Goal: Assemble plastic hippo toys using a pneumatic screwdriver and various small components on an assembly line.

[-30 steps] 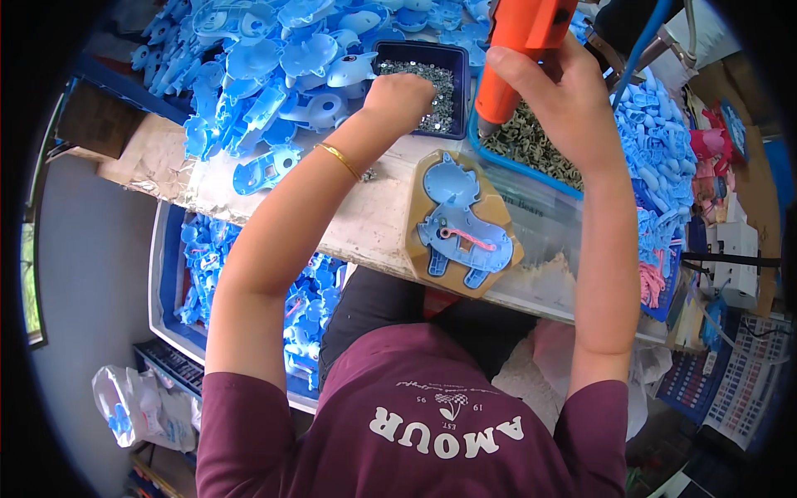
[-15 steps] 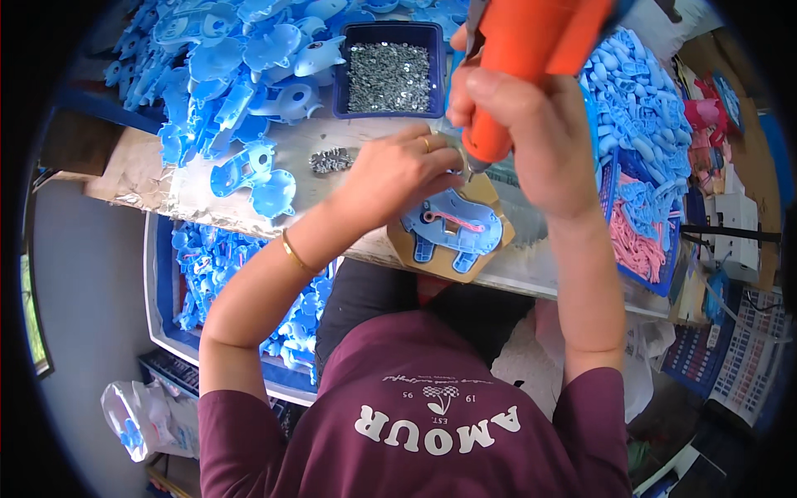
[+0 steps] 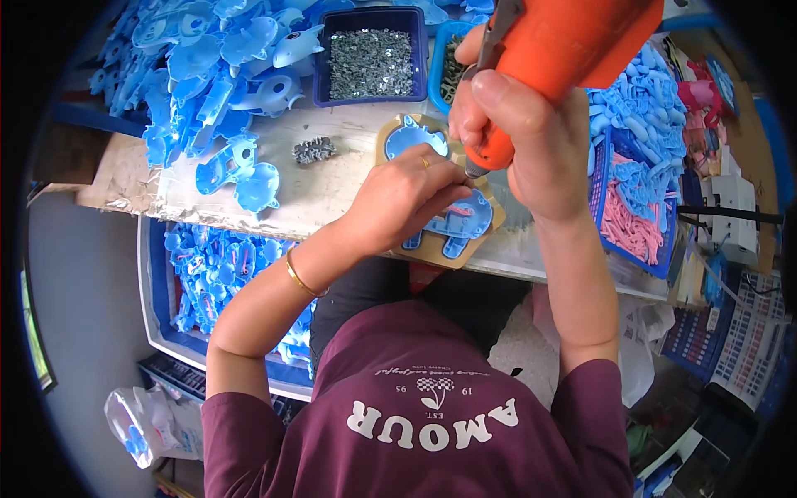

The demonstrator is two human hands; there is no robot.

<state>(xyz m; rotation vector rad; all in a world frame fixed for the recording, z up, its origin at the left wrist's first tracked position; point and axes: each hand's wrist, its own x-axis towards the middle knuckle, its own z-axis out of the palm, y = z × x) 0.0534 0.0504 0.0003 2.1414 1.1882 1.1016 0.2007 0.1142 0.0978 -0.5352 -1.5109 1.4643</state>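
Bench (image 3: 290, 191): blue shell (image 3: 471, 222) ptly under L hand (image 3: 405, 192) (bunched, can't tell if pinching); R hand (image 3: 544, 141), nr shell, wrapped rnd orange driver (image 3: 573, 46).

right hand (image 3: 540, 141): grips orange driver (image 3: 573, 41) | left hand (image 3: 405, 192): beside its tip, over blue shell (image 3: 471, 217)

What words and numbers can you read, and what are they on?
I won't copy writing, but here's where it is:
Maroon shirt: big curved white letters, upside down here.
Around its checkered print: small white letters and numbers.
Above that: tiny writing, too small to read.
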